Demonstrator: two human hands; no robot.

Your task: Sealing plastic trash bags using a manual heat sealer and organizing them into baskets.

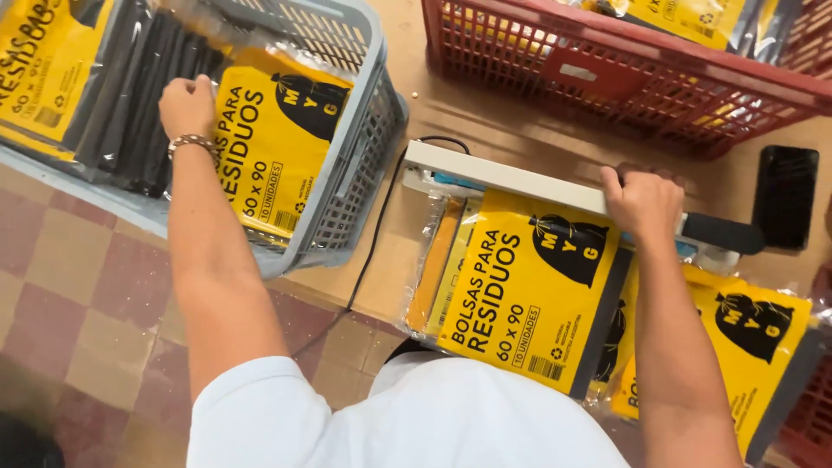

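My left hand (186, 104) reaches into a grey plastic basket (351, 182) and grips the top edge of a yellow-and-black packet of bags (273, 143) lying there. My right hand (643, 201) is closed over the white arm of a heat sealer (503, 176), pressing it down near its black handle (724, 232). Under that arm lies another yellow packet (524, 290) in clear plastic, its top edge beneath the bar. More yellow packets (750, 347) lie to its right.
A red plastic crate (624, 74) with yellow packets stands at the back. A black phone (784, 195) lies at the right on the brown table. The sealer's black cable (373, 243) runs off the table edge toward the checkered floor (78, 286).
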